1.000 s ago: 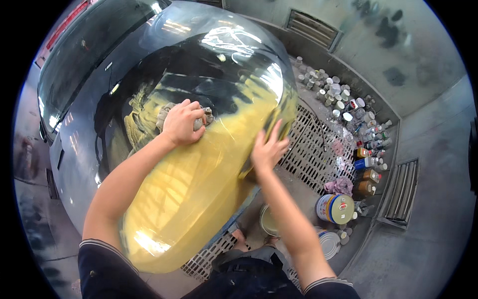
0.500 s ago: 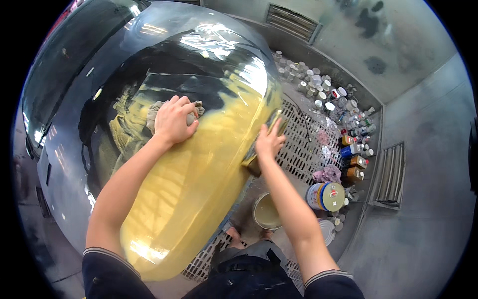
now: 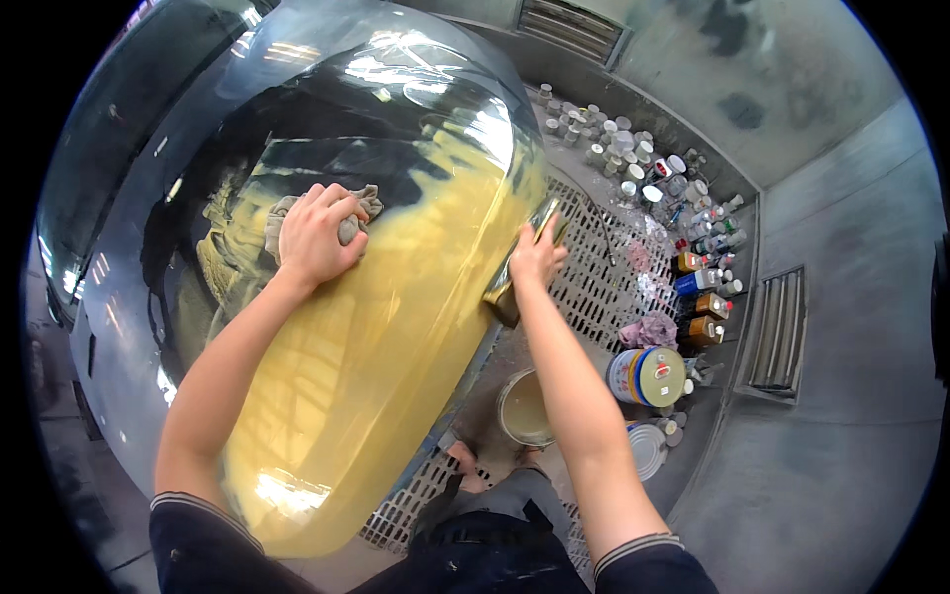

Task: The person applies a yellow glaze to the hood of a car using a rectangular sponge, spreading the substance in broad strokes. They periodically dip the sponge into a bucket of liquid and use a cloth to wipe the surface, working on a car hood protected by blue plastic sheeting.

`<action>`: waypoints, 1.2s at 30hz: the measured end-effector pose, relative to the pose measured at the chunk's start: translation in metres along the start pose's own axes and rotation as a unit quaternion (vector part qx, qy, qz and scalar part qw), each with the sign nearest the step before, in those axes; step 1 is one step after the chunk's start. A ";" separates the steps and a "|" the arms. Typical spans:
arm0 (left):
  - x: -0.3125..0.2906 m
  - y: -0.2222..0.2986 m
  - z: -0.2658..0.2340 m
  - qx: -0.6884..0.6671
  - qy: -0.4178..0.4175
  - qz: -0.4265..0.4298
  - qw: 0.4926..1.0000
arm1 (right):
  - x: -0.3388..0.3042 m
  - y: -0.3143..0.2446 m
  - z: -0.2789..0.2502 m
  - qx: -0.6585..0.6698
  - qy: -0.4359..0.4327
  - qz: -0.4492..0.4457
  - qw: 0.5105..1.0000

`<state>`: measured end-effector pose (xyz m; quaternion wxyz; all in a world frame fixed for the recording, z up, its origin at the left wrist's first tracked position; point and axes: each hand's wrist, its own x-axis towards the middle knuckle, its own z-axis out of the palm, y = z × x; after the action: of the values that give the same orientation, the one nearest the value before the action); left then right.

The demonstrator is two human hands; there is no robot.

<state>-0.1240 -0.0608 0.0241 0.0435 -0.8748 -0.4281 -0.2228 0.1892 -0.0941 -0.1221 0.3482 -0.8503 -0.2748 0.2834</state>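
Observation:
A wet, shiny car body panel (image 3: 346, 376) coated with yellow filler curves across the left and middle, dark and grey on its far part. On it rests my left hand (image 3: 319, 230), fingers curled around a crumpled grey-beige cloth (image 3: 281, 220). At the panel's right edge my right hand (image 3: 537, 255) grips a long, narrow, dark sanding block (image 3: 503, 295) with a wet sheen. The block stands tilted along that edge; whether its face touches the panel I cannot tell.
A bucket of cloudy liquid (image 3: 524, 408) stands near my feet on grated floor (image 3: 584, 267). Right of it are a large can (image 3: 648, 376), a purple cloth (image 3: 650, 330) and several bottles (image 3: 705, 305). Many small cups (image 3: 618, 144) line the wall, which has vents (image 3: 777, 332).
The view has shifted, so the panel and my left hand with the cloth appear farther left. My right fingers, spread over the block before, now curl around it, and the block's tilt has changed.

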 end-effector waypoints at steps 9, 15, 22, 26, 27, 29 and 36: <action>0.000 0.027 -0.009 0.066 0.051 -0.046 0.995 | -0.023 0.049 -0.008 0.002 -0.050 -0.050 0.997; -0.042 0.067 -0.012 0.132 -0.006 -0.112 0.985 | 0.016 0.276 -0.068 0.098 0.016 -0.008 0.995; -0.067 0.174 0.020 0.130 -0.001 -0.067 0.989 | 0.022 0.555 -0.175 0.285 0.084 0.145 0.944; -0.084 0.180 0.026 0.180 0.000 -0.060 0.982 | -0.026 0.619 -0.221 0.305 0.051 0.181 0.934; -0.083 0.181 0.029 0.184 -0.003 -0.060 0.981 | -0.032 0.640 -0.234 0.311 0.065 0.200 0.927; -0.076 0.185 0.043 0.184 0.018 -0.052 0.981 | -0.025 0.702 -0.267 0.322 0.121 0.232 0.910; -0.065 0.204 0.051 0.238 0.009 0.004 0.971 | -0.061 0.765 -0.328 0.160 0.066 0.219 0.960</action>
<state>0.0165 -0.2228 -0.0262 0.2552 -0.8388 -0.4653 -0.1217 0.5742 -0.7415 -0.4806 0.4261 -0.8400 -0.0091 0.3359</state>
